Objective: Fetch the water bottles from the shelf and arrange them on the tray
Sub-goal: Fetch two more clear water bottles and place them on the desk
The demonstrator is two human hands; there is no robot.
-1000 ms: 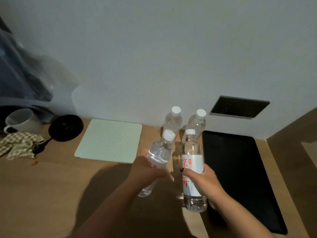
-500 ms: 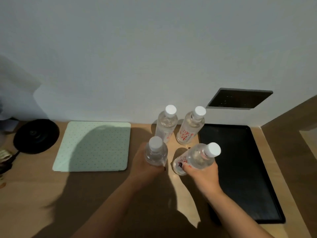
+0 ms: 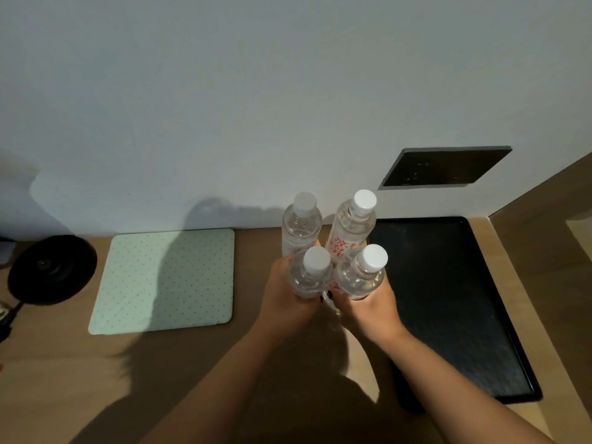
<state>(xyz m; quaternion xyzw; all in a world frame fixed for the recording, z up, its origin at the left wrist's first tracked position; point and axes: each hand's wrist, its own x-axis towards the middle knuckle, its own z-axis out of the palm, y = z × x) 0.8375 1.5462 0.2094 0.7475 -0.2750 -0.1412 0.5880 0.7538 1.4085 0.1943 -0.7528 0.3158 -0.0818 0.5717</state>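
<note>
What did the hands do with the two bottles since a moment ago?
The right hand turned its bottle from tilted back to upright, and the left hand brought its bottle close beside it, in front of the two standing bottles. Both hands still grip theirs. Those back two, the green mat and the black tray stayed put.

Single head cam, looking fwd and steeply down (wide-angle), close over wooden counter (image 3: 224, 363), wall (image 3: 224, 91) behind
</note>
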